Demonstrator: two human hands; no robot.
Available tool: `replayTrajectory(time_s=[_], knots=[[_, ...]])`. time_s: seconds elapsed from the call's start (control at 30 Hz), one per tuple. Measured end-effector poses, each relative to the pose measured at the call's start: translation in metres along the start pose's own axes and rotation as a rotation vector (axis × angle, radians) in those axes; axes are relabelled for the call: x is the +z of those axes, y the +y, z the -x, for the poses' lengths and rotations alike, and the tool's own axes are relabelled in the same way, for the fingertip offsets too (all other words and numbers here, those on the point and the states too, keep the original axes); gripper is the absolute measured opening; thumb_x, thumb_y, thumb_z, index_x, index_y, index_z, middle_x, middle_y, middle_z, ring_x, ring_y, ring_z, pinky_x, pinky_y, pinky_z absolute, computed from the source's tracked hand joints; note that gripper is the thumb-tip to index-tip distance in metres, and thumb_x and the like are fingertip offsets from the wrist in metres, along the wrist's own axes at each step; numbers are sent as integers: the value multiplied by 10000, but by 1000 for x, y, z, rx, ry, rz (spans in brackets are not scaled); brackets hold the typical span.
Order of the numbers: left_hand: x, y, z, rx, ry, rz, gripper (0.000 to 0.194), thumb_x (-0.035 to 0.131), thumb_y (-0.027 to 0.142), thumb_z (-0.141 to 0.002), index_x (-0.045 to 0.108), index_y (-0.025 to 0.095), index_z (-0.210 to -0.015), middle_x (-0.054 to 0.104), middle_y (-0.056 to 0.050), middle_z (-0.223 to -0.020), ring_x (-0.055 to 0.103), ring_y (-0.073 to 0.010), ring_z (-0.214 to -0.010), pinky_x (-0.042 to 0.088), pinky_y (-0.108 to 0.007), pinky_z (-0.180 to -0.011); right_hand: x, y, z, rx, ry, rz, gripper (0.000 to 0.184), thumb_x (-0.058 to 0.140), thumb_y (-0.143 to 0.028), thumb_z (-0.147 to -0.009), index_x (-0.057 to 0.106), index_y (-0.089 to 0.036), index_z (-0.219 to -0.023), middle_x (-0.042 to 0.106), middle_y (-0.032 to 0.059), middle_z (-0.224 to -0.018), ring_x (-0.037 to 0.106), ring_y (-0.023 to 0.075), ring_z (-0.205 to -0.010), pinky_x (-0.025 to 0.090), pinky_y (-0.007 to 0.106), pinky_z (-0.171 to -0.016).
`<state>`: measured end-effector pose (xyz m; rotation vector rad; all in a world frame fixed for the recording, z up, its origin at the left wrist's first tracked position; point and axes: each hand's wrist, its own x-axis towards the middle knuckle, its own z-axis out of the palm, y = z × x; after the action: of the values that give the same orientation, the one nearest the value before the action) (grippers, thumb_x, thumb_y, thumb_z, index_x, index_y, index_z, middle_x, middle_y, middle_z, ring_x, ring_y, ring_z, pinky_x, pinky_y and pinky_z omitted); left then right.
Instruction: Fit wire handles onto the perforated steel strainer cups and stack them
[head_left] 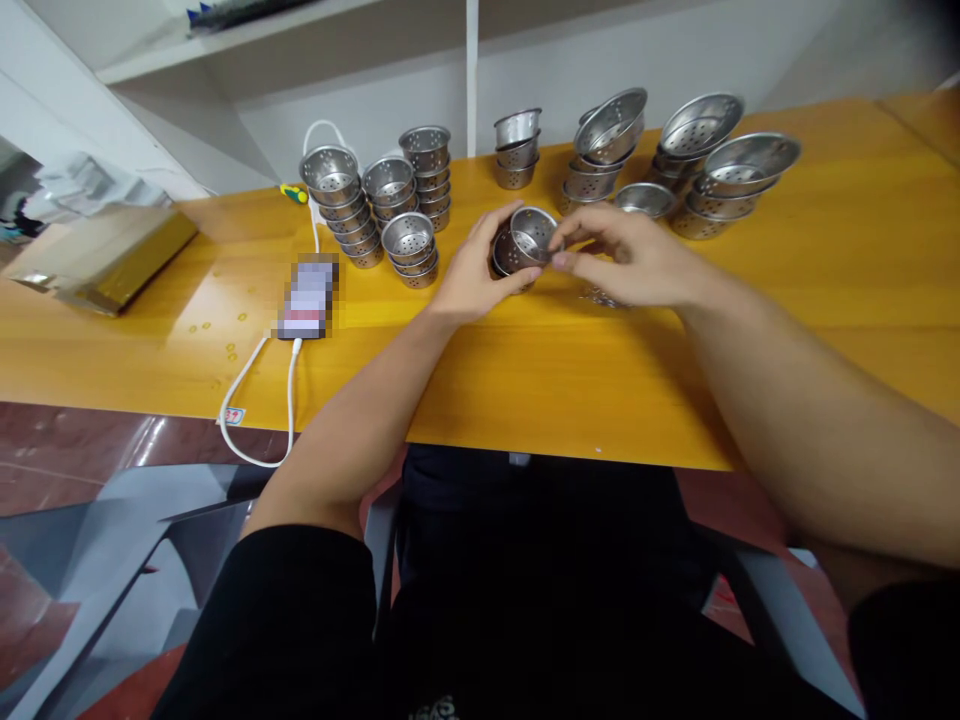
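My left hand (480, 262) is wrapped round a perforated metal cup (529, 232), which tilts towards me at the table's middle. Behind that cup, partly hidden by my fingers, the dark side of another metal cup shows. My right hand (626, 255) has thumb and fingertips pinched together at the cup's right rim; whatever lies between them is too small to make out. Beneath this hand, small shiny metal pieces (600, 297) lie on the table, mostly covered. A wider perforated metal bowl (645, 200) stands just beyond my right wrist.
Stacks of perforated cups (349, 215) stand at the back left, and wider perforated bowls (739, 185) at the back right. A phone (307, 297) with a white cable (247, 375) lies left on the yellow table (517, 390). A cardboard box (97, 260) sits farther left.
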<state>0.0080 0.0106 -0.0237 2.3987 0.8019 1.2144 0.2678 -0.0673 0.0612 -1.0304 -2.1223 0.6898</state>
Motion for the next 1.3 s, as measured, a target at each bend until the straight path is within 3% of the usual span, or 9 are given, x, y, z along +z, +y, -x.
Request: replayTrajectory(time_s=[0.13, 0.27, 0.43, 0.63, 0.8, 0.93, 1.07, 1.2, 1.3], knots=[[-1, 7, -3, 57, -4, -76, 849, 743, 717, -1034, 397, 299, -1687, 583, -164, -1650, 600, -382, -1589, 435, -610, -1414, 8, 7, 0, -72, 128, 41, 531, 713, -843, -1052, 806, -329, -1147, 675, 180, -1425, 589, 439, -1461, 597, 630, -1163], [0, 13, -4, 65, 10, -109, 769, 769, 585, -1044, 415, 292, -1661, 585, -164, -1626, 609, -383, -1568, 459, -632, -1394, 15, 9, 0, -118, 107, 78, 583, 656, -922, -1045, 833, -371, -1111, 684, 130, -1429, 572, 452, -1483, 507, 700, -1257], [3, 13, -4, 47, 14, -77, 743, 697, 512, -1056, 339, 312, -1676, 553, -155, -1666, 579, -353, -1595, 461, -606, -1400, 12, -2, -1, -55, 204, -9, 545, 715, -902, -1025, 758, -359, -1054, 667, 145, -1458, 576, 400, -1485, 599, 605, -1200], [-2, 17, -10, 95, 8, -134, 728, 626, 415, -1062, 299, 322, -1706, 481, -155, -1706, 488, -361, -1672, 391, -634, -1444, 10, -14, -4, 43, 244, -46, 612, 783, -899, -975, 685, -298, -918, 706, 121, -958, 678, 354, -957, 611, 605, -971], [-10, 26, -13, 112, -20, -150, 677, 622, 408, -1061, 322, 326, -1662, 459, -126, -1709, 450, -360, -1685, 380, -626, -1437, 17, -12, -6, 34, 237, -222, 729, 848, -1025, -806, 680, -319, -882, 720, 72, -889, 657, 312, -816, 618, 595, -855], [-16, 29, -18, 153, -4, -123, 733, 721, 332, -969, 317, 435, -1573, 533, -80, -1661, 488, -319, -1594, 423, -587, -1400, 14, -10, -5, -53, 281, -79, 718, 794, -1024, -860, 713, -311, -881, 719, 110, -965, 686, 349, -920, 613, 638, -939], [-23, 34, -20, 197, -32, -204, 847, 719, 208, -856, 303, 406, -1567, 562, -85, -1649, 539, -337, -1563, 478, -605, -1346, 6, -20, 0, 3, 209, 64, 605, 699, -956, -973, 796, -362, -1030, 763, 143, -1142, 701, 438, -1083, 581, 744, -1028], [-28, 38, -20, 173, 0, -226, 789, 662, 246, -841, 380, 397, -1562, 574, -86, -1649, 557, -389, -1576, 466, -674, -1310, 3, -26, 2, 50, 156, 157, 647, 561, -943, -1012, 794, -487, -1408, 767, 131, -1384, 649, 552, -1301, 513, 853, -1102], [-36, 39, -20, 121, 25, -212, 773, 714, 307, -860, 424, 428, -1566, 562, -83, -1669, 531, -395, -1602, 446, -664, -1334, 3, -21, 1, 60, 255, 165, 583, 605, -893, -1032, 797, -458, -1368, 734, 145, -1452, 600, 538, -1403, 515, 817, -1153]])
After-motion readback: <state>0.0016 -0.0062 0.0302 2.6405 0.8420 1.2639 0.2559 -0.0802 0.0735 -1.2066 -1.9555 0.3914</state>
